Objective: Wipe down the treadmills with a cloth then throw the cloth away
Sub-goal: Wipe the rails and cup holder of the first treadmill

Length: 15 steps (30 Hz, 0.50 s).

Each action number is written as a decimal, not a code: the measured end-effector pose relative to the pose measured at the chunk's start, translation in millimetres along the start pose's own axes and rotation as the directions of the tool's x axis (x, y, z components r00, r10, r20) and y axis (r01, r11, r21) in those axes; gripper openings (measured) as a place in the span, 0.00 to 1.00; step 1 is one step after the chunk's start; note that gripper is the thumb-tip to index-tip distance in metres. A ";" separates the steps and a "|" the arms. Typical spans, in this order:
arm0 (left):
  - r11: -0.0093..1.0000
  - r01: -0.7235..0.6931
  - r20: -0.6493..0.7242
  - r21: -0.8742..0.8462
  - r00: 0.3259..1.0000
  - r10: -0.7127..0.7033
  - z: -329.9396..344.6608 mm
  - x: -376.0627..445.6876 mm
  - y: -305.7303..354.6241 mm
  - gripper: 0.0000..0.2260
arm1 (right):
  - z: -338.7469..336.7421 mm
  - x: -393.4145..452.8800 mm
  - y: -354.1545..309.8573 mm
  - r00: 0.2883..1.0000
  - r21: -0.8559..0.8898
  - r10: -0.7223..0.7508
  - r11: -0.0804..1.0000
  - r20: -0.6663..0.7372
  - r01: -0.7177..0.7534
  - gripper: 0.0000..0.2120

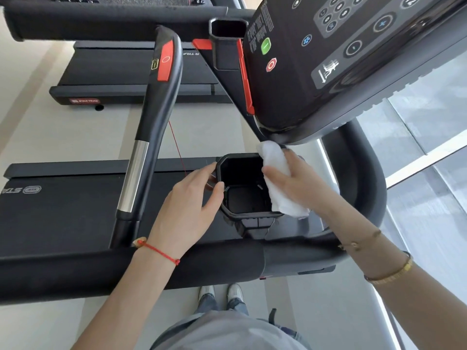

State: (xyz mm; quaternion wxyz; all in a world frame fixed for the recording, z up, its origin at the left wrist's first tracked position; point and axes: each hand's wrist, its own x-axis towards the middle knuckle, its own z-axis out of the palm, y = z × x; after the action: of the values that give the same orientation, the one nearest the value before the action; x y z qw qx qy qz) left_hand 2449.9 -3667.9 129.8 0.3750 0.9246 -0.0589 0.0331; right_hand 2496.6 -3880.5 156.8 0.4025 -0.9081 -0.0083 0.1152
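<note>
Left hand [187,205] pinched the left rim of the cup holder [235,157], thumb inside. Right hand [300,180] gripped the white cloth [274,157] against the right rim, just below the console [316,97].

The pale grey smooth floor [75,132] carries two machines, side by side, with a strip of bare floor between them. The nearer black treadmill with the wide belt deck [63,213] stands in front of the farther black treadmill with a red label [131,69]. A pair of white shoes [235,293] stands on the floor just beside the nearer one.
</note>
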 end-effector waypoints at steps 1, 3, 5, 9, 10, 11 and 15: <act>1.000 -0.001 -0.001 0.000 1.000 0.001 0.2 0.1 -0.1 0.20 | -0.9 2.5 -1.2 1.000 0.024 -0.020 1.000 0.000 0.020 0.08; 1.000 -0.006 0.009 0.000 1.000 0.006 0.5 0.5 -0.3 0.21 | 0.3 -1.8 4.4 1.000 0.017 0.022 1.000 0.004 -0.022 0.11; 1.000 -0.004 0.009 0.001 1.000 0.004 1.3 0.9 -0.9 0.21 | 5.3 -13.3 18.0 0.997 -0.053 0.078 0.996 0.001 -0.078 0.14; 1.000 -0.004 0.012 0.005 1.000 0.004 1.8 0.9 -1.3 0.21 | 10.7 -25.5 26.7 0.994 -0.093 0.105 0.990 -0.021 -0.106 0.15; 1.000 -0.004 0.013 0.003 1.000 0.004 1.6 0.6 -1.2 0.21 | 8.9 -21.8 25.1 0.996 -0.113 0.082 0.990 -0.017 -0.084 0.16; 1.000 -0.004 0.013 0.003 1.000 0.004 1.3 0.6 -1.0 0.21 | 6.6 -16.3 22.3 0.998 -0.131 0.062 0.989 -0.003 -0.062 0.16; 1.000 0.001 0.007 0.002 1.000 -0.001 1.3 0.1 -0.1 0.20 | -6.0 4.3 9.4 0.996 -0.195 -0.031 0.980 0.086 0.047 0.25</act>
State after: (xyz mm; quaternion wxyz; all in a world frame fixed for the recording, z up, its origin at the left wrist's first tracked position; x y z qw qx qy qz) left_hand 2450.0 -3668.7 128.8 0.3737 0.9252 -0.0599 0.0297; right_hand 2501.4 -3890.7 153.0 0.3120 -0.9377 -0.0541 0.1433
